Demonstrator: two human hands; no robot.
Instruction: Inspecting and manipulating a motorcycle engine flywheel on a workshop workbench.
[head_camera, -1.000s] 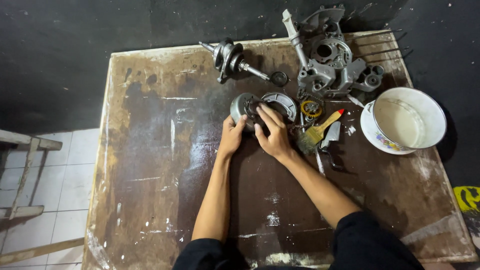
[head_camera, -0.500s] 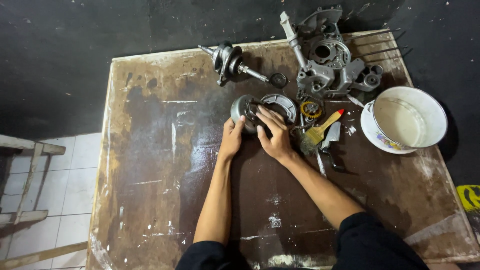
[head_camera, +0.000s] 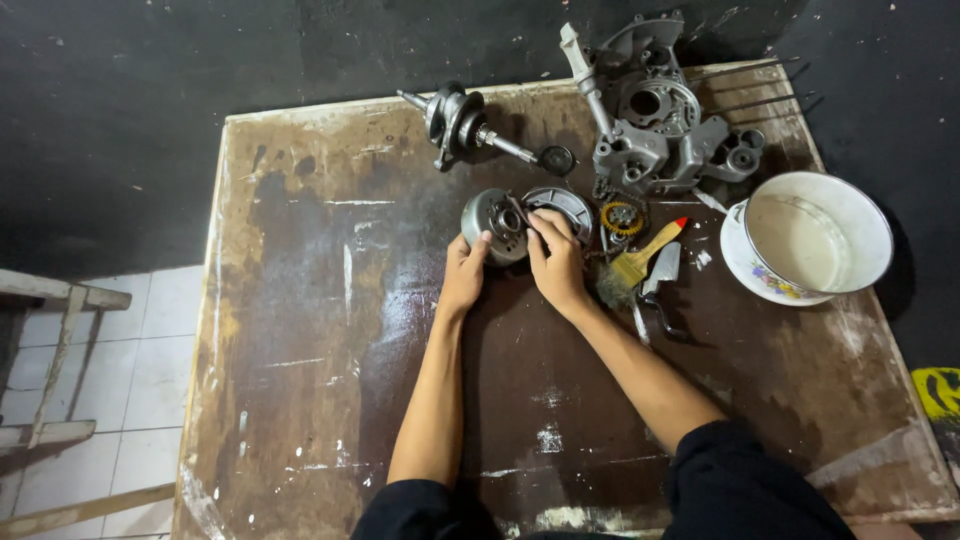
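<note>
Both hands on one round metal clutch drum (head_camera: 497, 224), mid-worktop toward the far edge: left hand (head_camera: 463, 277) fingers clamped on its near rim, right hand (head_camera: 556, 263) fingers curled over its face. One crankshaft (head_camera: 462, 124), one engine case (head_camera: 655, 125) at far right corner, one brush (head_camera: 634, 262), one white bowl (head_camera: 815, 235) near the right edge. Stained wooden worktop (head_camera: 300, 350), black floor, white tiles left.

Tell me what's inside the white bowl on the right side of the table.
The white bowl holds a pale, cloudy liquid that fills the lower part. Nothing floats on its surface. Whether anything lies at the bottom cannot be seen, since the liquid hides it.
</note>
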